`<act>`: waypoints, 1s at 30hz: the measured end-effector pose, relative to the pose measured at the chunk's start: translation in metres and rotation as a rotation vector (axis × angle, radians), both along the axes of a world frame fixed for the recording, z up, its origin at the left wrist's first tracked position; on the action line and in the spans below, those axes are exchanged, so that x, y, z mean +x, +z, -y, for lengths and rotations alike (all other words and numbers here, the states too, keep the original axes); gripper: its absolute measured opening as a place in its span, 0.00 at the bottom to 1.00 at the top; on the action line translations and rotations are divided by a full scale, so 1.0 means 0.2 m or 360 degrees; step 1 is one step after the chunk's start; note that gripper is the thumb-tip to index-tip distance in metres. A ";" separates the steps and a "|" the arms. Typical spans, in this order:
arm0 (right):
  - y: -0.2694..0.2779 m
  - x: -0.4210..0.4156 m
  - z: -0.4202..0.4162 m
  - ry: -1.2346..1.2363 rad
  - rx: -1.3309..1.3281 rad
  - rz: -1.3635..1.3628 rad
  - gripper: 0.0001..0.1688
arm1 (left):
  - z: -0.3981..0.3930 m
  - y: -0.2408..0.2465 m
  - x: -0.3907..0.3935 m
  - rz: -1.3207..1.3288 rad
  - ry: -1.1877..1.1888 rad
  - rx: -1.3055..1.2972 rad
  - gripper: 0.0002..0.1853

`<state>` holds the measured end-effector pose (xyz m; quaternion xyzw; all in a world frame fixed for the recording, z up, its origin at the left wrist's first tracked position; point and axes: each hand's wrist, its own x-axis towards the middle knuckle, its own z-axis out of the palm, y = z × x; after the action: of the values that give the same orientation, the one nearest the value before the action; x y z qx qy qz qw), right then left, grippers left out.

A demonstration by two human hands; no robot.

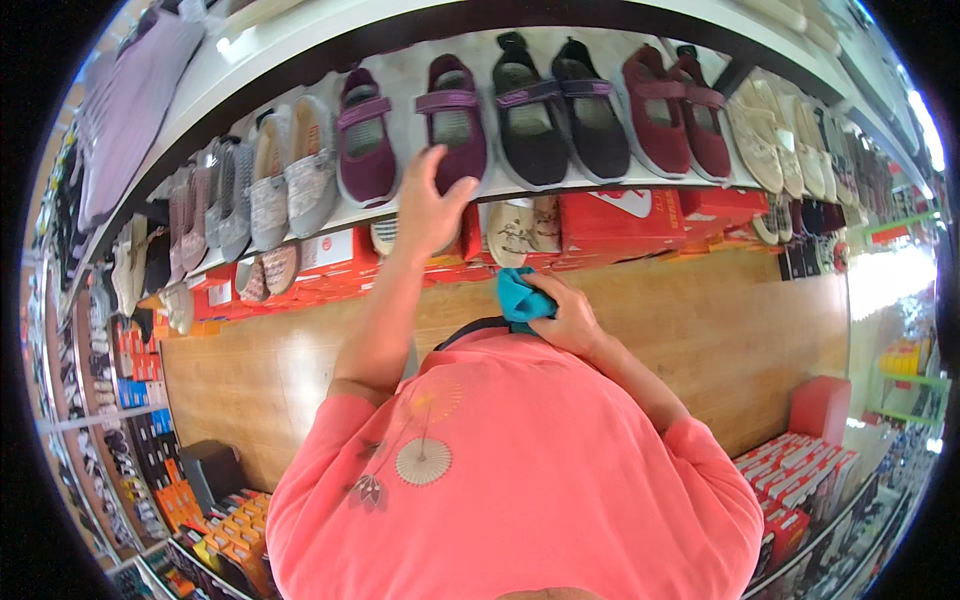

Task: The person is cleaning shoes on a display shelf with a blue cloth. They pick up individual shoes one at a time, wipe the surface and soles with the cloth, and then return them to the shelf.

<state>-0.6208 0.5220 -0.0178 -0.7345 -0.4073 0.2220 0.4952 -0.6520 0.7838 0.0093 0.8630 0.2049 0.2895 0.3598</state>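
Note:
My left hand (429, 214) reaches up to the shelf edge, thumb and fingers apart, at the toe of a purple strapped shoe (450, 112). It covers part of that toe; whether it touches the shoe I cannot tell. The matching purple shoe (366, 146) stands to its left, a little apart. Low in front of my waist, my right hand (571, 315) grips a bunched teal cloth (523, 296). Right of the purple pair stand a black strapped pair (532, 142) and a dark red strapped pair (660, 124).
Grey slip-on shoes (307, 180) and cream shoes (757, 142) continue the row on the white shelf (480, 187). Below are red shoeboxes (622, 229) and patterned shoes (510, 232). Stacked boxes (799, 469) stand behind me on the wooden floor (675, 330); a dark stool (214, 472) is behind left.

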 end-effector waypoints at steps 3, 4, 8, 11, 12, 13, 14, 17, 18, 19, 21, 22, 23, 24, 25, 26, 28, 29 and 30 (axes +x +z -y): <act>-0.02 -0.05 0.00 -0.0090 -0.0029 -0.0020 0.31 | 0.04 -0.01 0.03 0.0052 0.0008 0.0179 0.32; -0.01 -0.06 0.00 -0.0111 -0.0042 -0.0025 0.31 | 0.04 -0.02 0.02 0.0112 0.0043 0.0118 0.31; -0.02 -0.10 0.01 -0.0145 -0.0110 0.0028 0.31 | 0.04 0.08 -0.11 0.0356 0.0092 -0.0985 0.22; -0.03 -0.11 0.01 -0.0160 -0.0150 0.0034 0.31 | -0.01 0.03 -0.23 0.0643 0.0141 -0.1976 0.18; -0.03 -0.12 0.01 -0.0156 -0.0155 0.0024 0.31 | -0.05 0.02 -0.28 0.0705 0.0199 -0.2174 0.19; -0.04 -0.12 0.00 -0.0145 -0.0164 0.0016 0.31 | -0.07 0.00 -0.30 0.0767 0.0257 -0.2372 0.20; -0.05 -0.13 0.00 -0.0134 -0.0172 0.0008 0.31 | -0.09 -0.01 -0.31 0.0841 0.0434 -0.2362 0.21; -0.05 -0.14 -0.03 -0.0086 -0.0223 0.0000 0.31 | -0.19 -0.03 -0.32 0.0938 0.0528 -0.2329 0.21; -0.05 -0.15 -0.04 -0.0067 -0.0246 0.0003 0.32 | -0.25 -0.06 -0.30 0.0938 0.0392 -0.2320 0.21; -0.03 -0.16 -0.06 -0.0045 -0.0262 -0.0022 0.32 | -0.27 -0.04 -0.27 0.0914 0.0375 -0.2305 0.20; 0.00 -0.16 -0.09 -0.0006 -0.0290 -0.0068 0.33 | -0.29 0.00 -0.21 0.0915 0.0336 -0.2250 0.18; 0.01 -0.17 -0.11 0.0011 -0.0309 -0.0075 0.33 | -0.31 0.00 -0.19 0.0866 0.0362 -0.2245 0.16; 0.01 -0.17 -0.12 0.0030 -0.0328 -0.0082 0.33 | -0.33 -0.01 -0.17 0.0890 0.0399 -0.2292 0.15; 0.01 -0.17 -0.12 0.0036 -0.0354 -0.0088 0.33 | -0.35 -0.02 -0.15 0.0895 0.0370 -0.2359 0.15; 0.01 -0.17 -0.13 0.0036 -0.0352 -0.0088 0.33 | -0.36 -0.04 -0.15 0.0902 0.0343 -0.2424 0.15; 0.01 -0.17 -0.13 0.0039 -0.0349 -0.0088 0.33 | -0.36 -0.05 -0.18 0.0902 0.0320 -0.2422 0.15; 0.00 -0.15 -0.14 -0.0005 -0.0292 -0.0044 0.32 | -0.29 -0.04 -0.23 0.0879 0.0263 -0.2433 0.16; -0.01 -0.15 -0.15 -0.0034 -0.0235 0.0002 0.32 | -0.24 -0.04 -0.26 0.0976 0.0180 -0.2414 0.16; -0.01 -0.15 -0.15 -0.0062 -0.0179 0.0045 0.31 | -0.17 -0.05 -0.30 0.1070 0.0100 -0.2391 0.16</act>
<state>-0.6501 0.5530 -0.0202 -0.7721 -0.3868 0.2245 0.4516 -0.7119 0.8187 0.0001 0.2535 0.2495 0.3281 0.8751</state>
